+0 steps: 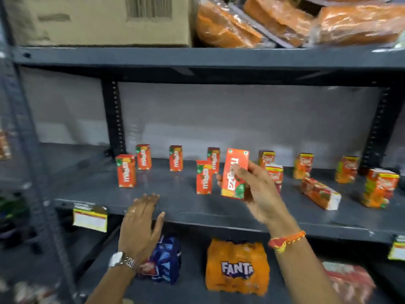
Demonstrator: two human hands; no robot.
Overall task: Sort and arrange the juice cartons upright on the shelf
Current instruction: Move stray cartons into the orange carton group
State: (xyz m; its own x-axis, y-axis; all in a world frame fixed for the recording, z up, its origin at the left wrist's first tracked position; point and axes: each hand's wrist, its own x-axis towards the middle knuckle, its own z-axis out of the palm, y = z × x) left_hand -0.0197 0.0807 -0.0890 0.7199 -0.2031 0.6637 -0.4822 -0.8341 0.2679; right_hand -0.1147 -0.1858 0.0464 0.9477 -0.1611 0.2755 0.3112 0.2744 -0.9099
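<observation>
My right hand point(256, 194) grips an orange-red juice carton point(234, 172), held tilted above the grey middle shelf point(175, 200). Several matching red cartons stand upright on the shelf's left half, such as the front-left one point(125, 171) and one just left of the held carton point(203, 177). On the right half stand several multicoloured fruit cartons, such as the one at the far right point(380, 187). One multicoloured carton point(320, 193) lies on its side there. My left hand point(141, 224) hovers flat at the shelf's front edge, fingers apart, holding nothing.
Below are a blue pack point(164, 260), an orange Fanta pack point(237, 267) and a red pack point(348, 281). Above sit a cardboard box point(98, 20) and orange wrapped packs point(285, 18). Price tags point(89, 218) hang off the shelf edge. A steel upright point(35, 150) stands left.
</observation>
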